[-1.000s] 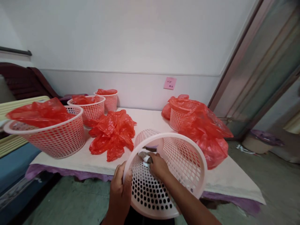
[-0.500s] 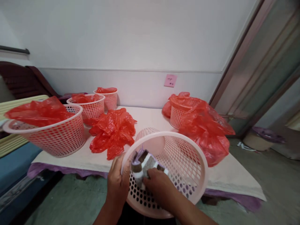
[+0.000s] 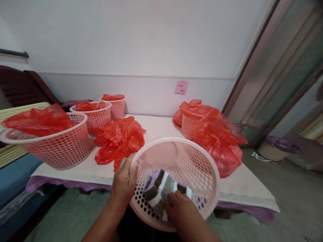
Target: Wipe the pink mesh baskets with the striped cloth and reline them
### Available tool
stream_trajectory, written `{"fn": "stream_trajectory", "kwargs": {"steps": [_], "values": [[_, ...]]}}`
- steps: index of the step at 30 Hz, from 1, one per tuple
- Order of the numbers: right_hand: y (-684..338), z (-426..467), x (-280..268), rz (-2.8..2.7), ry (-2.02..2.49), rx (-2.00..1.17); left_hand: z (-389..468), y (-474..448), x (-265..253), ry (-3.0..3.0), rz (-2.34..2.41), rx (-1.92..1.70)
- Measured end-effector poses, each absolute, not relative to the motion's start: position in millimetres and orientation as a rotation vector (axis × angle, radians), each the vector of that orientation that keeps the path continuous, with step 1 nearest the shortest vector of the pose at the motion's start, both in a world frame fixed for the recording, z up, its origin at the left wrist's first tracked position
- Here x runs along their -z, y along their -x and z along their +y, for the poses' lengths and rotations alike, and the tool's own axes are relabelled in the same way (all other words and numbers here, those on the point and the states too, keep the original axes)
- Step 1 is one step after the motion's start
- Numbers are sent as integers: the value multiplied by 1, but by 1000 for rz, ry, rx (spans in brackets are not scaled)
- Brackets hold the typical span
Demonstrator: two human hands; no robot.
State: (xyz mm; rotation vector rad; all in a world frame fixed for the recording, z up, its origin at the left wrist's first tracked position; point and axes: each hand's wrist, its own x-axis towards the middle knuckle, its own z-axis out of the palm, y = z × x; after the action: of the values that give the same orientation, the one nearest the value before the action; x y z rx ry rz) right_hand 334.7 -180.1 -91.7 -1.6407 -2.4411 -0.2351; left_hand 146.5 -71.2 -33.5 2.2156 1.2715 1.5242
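The left hand (image 3: 124, 183) gripped the near pink basket (image 3: 202, 161) by its rim; the right hand (image 3: 179, 209) closed on a striped cloth (image 3: 161, 188) inside it, wiping.

The right hand (image 3: 183, 210) covers the near end of the striped cloth (image 3: 161, 190), so its grip there cannot be made out. The pink basket (image 3: 176, 181) hides its own underside and the counter (image 3: 156, 126) edge behind it. At nine o'clock, the big basket (image 3: 50, 143) is cut off by the picture's left edge. The writing on the pink note (image 3: 181, 87), at twelve o'clock, is too small to read. Red bags hide what the far baskets (image 3: 101, 116) hold.
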Motion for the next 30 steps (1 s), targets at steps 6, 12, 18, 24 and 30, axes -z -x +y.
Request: {"fn": "stream_trajectory", "kwargs": {"steps": [6, 12, 18, 24, 30], "values": [[-338, -186, 100, -2514, 1637, 187, -60, -157, 7, -2232, 1227, -1435], [-321, -182, 96, -2432, 1724, 100, -53, -167, -6, -2153, 1170, -1411], [-296, -164, 52, -1938, 1666, -205, -92, -178, 30, -1723, 1165, -1356], [-282, -162, 53, -1902, 1356, -495, -108, -166, 53, -1722, 1313, -1446], [-304, -179, 90, -2310, 1451, -171, -96, -150, 60, -1770, 1357, -1480]]}}
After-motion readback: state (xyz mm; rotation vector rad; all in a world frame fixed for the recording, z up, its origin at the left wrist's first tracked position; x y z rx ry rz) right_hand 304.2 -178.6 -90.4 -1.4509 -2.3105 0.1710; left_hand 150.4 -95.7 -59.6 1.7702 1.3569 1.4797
